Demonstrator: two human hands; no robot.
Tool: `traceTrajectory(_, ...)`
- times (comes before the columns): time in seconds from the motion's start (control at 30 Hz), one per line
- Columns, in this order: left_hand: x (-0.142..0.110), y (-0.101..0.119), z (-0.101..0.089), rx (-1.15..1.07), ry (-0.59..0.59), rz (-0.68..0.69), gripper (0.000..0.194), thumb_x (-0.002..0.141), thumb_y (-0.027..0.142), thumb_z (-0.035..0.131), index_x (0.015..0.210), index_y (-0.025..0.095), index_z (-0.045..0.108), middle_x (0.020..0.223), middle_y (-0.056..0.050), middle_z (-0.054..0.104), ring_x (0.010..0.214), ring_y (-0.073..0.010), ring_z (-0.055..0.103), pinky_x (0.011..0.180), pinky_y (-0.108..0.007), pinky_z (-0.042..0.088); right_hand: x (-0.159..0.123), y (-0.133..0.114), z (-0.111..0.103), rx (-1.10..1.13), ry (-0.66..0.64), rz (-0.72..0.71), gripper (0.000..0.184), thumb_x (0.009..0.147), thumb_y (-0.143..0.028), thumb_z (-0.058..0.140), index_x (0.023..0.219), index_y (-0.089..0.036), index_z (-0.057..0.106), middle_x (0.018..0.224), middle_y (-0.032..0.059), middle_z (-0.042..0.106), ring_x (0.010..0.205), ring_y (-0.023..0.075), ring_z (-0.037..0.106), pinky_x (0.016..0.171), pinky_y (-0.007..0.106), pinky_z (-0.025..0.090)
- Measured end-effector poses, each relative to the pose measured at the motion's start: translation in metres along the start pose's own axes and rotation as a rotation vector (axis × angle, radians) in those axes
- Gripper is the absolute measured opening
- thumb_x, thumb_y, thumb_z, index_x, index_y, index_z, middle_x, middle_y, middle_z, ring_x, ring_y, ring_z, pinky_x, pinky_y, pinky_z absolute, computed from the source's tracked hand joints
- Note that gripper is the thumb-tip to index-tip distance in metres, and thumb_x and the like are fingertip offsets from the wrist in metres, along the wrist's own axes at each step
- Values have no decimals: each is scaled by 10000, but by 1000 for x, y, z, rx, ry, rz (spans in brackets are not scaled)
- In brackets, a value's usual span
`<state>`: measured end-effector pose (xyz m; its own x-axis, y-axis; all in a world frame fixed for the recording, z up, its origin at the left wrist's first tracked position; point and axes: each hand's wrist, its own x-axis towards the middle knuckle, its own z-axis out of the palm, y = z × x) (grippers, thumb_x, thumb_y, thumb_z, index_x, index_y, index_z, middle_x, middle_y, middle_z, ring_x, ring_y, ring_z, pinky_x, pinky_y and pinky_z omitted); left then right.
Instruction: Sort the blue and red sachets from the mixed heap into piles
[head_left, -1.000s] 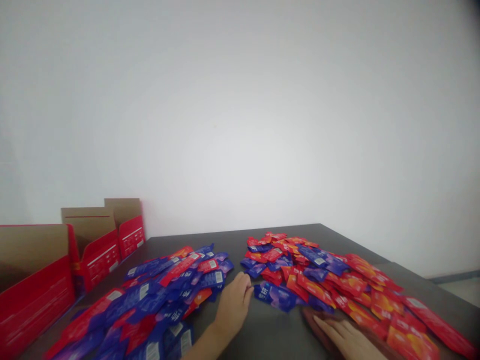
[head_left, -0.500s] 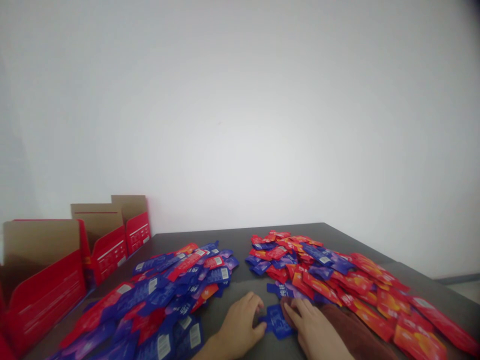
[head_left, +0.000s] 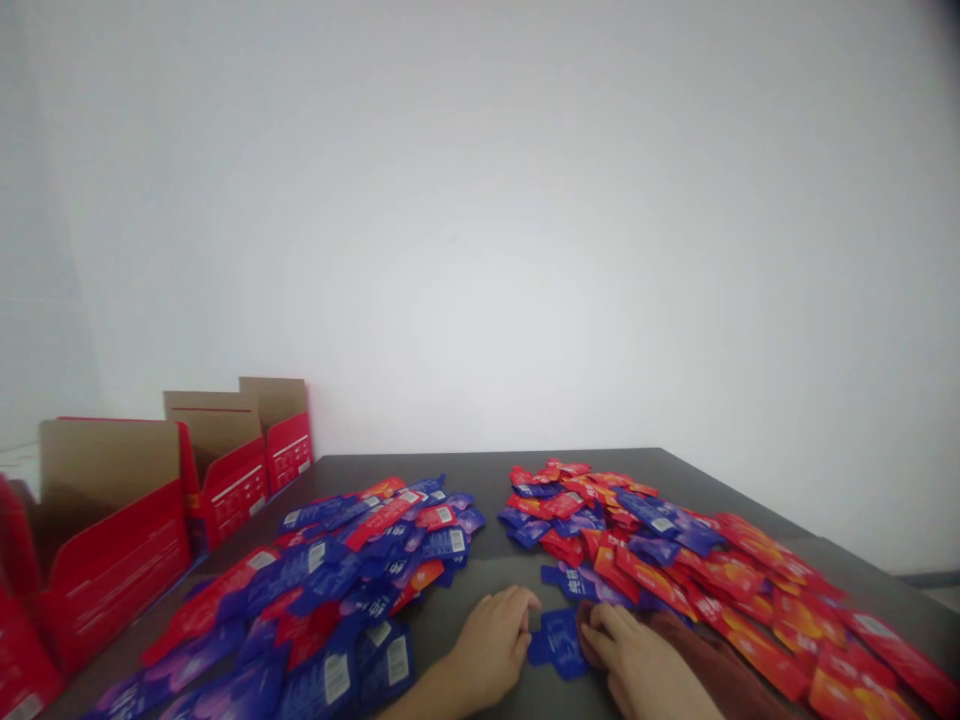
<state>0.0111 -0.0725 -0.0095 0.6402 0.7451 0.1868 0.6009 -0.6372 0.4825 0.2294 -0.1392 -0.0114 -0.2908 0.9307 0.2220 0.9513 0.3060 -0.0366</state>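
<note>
A small blue packet (head_left: pixel 559 642) lies low over the dark table between my two hands. My left hand (head_left: pixel 491 645) is curled at the packet's left end, thumb and fingers bent towards it; its exact hold is partly hidden. From the right, my right hand (head_left: pixel 641 660) has its bent fingers on the packet's other end. A reddish-brown shape (head_left: pixel 705 650) runs beside my right hand, and I cannot make out what it is. Just beyond the hands, another blue packet (head_left: pixel 570 580) sits at the edge of the right pile.
Blue and red packets form a left pile (head_left: pixel 360 590). On the right spreads a mostly red and orange pile (head_left: pixel 720 570). Several open red cardboard boxes (head_left: pixel 124 560) line the table's left side. The dark table (head_left: pixel 487 470) ends at a pale wall (head_left: pixel 480 250).
My right hand has moved left from the right pile to the blue packet, which is now between both hands. My left hand has come nearer and curled. The view has shifted slightly left.
</note>
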Motion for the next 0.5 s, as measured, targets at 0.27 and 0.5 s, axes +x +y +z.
traceTrajectory(0.27,0,-1,1,9,-33,-29,570,768,49,460,1309,205,365,1068,-40,605,986,-189,555,896,-308,383,29,-46,-24,58,-79,-125,341,715,-73,467,950,-221,666,1035,40,629,940,208,561,754,300,396)
traceTrajectory(0.5,-1,2,-3,3,-59,-27,630,786,73,474,1385,198,327,1096,-52,599,1027,-206,539,948,-338,365,15,-7,-17,-56,-41,31,398,756,-4,404,945,-205,691,1028,75,645,923,228,581,762,321,411)
